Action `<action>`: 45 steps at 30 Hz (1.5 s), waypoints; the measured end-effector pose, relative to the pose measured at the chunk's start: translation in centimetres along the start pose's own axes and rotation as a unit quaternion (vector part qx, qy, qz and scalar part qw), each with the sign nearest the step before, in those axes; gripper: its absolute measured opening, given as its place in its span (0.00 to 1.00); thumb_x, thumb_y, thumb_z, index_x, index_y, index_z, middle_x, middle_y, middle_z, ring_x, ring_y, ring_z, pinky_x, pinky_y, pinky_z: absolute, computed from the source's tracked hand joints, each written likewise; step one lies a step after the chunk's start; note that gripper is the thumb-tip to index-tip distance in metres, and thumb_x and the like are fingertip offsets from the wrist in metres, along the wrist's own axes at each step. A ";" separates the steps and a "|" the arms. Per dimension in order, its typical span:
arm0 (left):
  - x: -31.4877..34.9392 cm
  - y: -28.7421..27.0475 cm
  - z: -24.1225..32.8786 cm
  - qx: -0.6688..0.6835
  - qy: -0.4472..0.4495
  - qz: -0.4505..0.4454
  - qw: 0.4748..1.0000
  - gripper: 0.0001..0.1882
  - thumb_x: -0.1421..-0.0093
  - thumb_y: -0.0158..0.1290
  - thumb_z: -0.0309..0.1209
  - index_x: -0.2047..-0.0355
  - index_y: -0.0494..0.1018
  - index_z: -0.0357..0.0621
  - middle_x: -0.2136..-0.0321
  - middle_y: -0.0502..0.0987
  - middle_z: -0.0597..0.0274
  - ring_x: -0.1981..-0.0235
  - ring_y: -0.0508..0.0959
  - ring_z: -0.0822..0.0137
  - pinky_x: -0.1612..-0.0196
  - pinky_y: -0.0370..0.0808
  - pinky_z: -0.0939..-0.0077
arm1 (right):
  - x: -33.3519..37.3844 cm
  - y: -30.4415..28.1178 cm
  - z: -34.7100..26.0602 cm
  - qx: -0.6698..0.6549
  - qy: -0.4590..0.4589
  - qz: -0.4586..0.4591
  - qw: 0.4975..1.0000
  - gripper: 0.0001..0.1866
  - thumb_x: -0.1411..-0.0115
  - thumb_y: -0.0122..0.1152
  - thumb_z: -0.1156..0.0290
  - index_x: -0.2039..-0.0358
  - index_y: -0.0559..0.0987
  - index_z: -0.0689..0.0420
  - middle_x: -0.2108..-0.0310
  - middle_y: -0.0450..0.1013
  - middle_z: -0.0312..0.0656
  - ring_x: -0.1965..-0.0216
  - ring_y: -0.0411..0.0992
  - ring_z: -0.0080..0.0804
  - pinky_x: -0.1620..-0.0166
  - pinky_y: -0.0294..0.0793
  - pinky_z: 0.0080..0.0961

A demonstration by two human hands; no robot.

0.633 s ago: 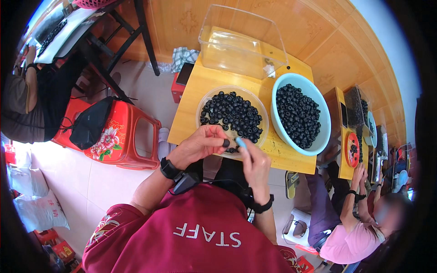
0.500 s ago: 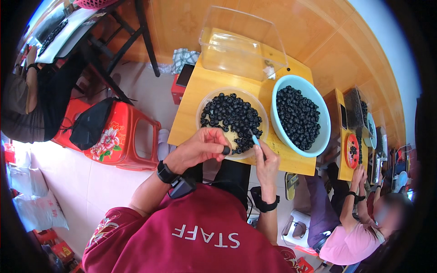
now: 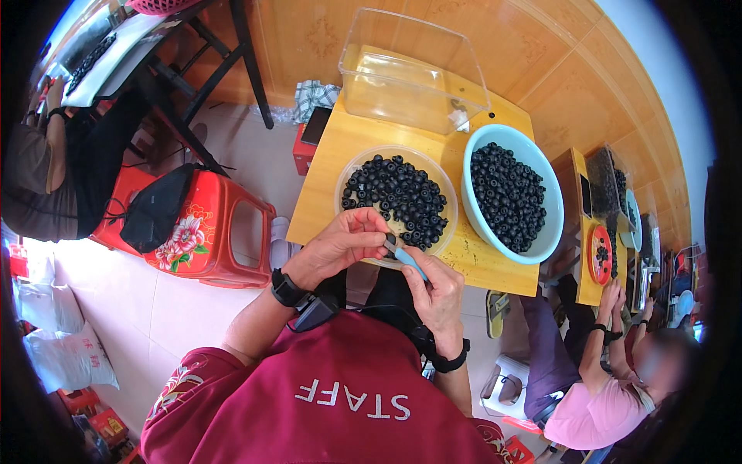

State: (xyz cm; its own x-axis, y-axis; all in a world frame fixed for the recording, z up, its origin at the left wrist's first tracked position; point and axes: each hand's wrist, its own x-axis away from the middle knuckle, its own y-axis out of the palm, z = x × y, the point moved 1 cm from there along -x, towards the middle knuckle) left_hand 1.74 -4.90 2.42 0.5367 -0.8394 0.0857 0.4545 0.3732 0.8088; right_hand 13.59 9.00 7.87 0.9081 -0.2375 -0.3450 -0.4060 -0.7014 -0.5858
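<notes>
Between the thumb and fingers of my left hand (image 3: 348, 246) is a small round black part (image 3: 390, 239). My right hand (image 3: 437, 289) grips a slim light-blue-handled tool (image 3: 411, 261), whose narrow tip meets the black part; the tip is too small to make out. Just beyond my hands, a round clear shallow tray (image 3: 340, 188) holds many black parts (image 3: 396, 185), several showing a hole through the middle. To its right a light-blue basin (image 3: 553, 232) is heaped with similar parts.
A clear plastic bin (image 3: 410, 104) stands at the back of the yellow table (image 3: 317, 205), with dark crumbs near the basin. On the left is a red stool (image 3: 232, 232) carrying a black bag (image 3: 158, 209). Another person (image 3: 595, 402) works at a table on the right.
My right hand has brought the blue-handled tool left and down from over the tray onto the black part. My left hand has stayed nearly in place, holding that part.
</notes>
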 end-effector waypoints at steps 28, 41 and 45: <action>0.4 -1.5 0.1 -0.024 -0.010 0.036 0.999 0.06 0.46 0.55 0.23 0.68 0.71 0.41 0.72 0.76 0.63 0.72 0.77 0.73 0.66 0.76 0.82 | 0.0 1.8 1.8 -0.035 0.026 0.000 0.999 0.09 0.46 0.58 0.71 0.65 0.78 0.58 0.81 0.71 0.43 0.84 0.69 0.33 0.79 0.66 0.25; 0.0 1.0 -0.3 -0.064 -0.028 0.018 0.997 0.07 0.46 0.55 0.23 0.68 0.69 0.41 0.70 0.74 0.64 0.72 0.76 0.73 0.66 0.75 0.82 | -0.1 1.1 1.0 -0.242 0.198 -0.005 0.950 0.16 0.50 0.63 0.78 0.59 0.74 0.60 0.75 0.72 0.29 0.76 0.64 0.11 0.73 0.65 0.11; 0.3 1.2 -0.4 -0.099 -0.037 0.029 0.994 0.06 0.46 0.55 0.25 0.68 0.69 0.41 0.70 0.74 0.65 0.70 0.76 0.75 0.65 0.75 0.82 | 0.1 2.8 1.0 -0.319 0.187 0.000 0.929 0.11 0.48 0.61 0.79 0.64 0.72 0.60 0.77 0.72 0.30 0.76 0.66 0.10 0.74 0.63 0.09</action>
State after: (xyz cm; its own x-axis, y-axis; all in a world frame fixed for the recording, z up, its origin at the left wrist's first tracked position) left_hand 2.73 -4.55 3.21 0.5158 -0.8381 0.1773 0.5586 0.4860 0.6721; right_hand 12.47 7.66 5.48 0.9283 -0.3718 0.0044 -0.3718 -0.9283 0.0093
